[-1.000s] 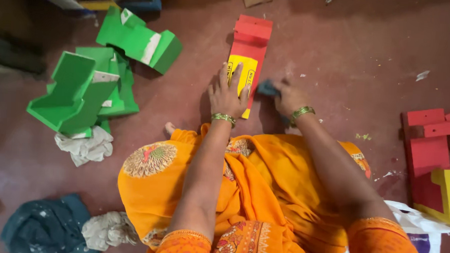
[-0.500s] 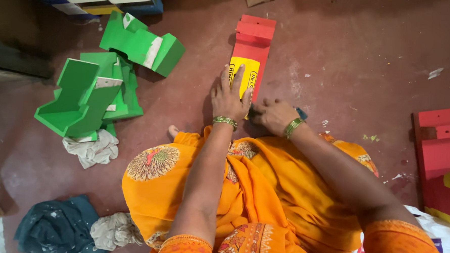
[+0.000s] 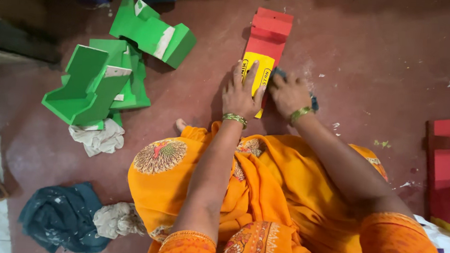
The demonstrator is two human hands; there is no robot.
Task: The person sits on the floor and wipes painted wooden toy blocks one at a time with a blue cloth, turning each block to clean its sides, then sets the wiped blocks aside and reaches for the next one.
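A flat red wooden piece (image 3: 267, 38) with a yellow painted panel (image 3: 260, 72) lies on the dark red floor in front of me. My left hand (image 3: 241, 94) presses flat on the yellow panel, fingers spread. My right hand (image 3: 288, 94) sits at the piece's right edge, closed over a small dark blue-grey pad (image 3: 279, 73) that shows at its fingertips. Both wrists wear bangles. My orange dress (image 3: 262, 189) fills the lower frame.
Green painted wooden pieces (image 3: 98, 80) are piled at the left, another green piece (image 3: 153, 32) behind them. A white rag (image 3: 100, 138), a dark blue cloth (image 3: 61, 218) and a second pale rag (image 3: 117, 219) lie on the floor. Red pieces (image 3: 449, 156) stand at the right edge.
My right hand has slid left with the pad, from beside the piece to its right edge by the yellow panel. My left hand stays pressed on the panel.
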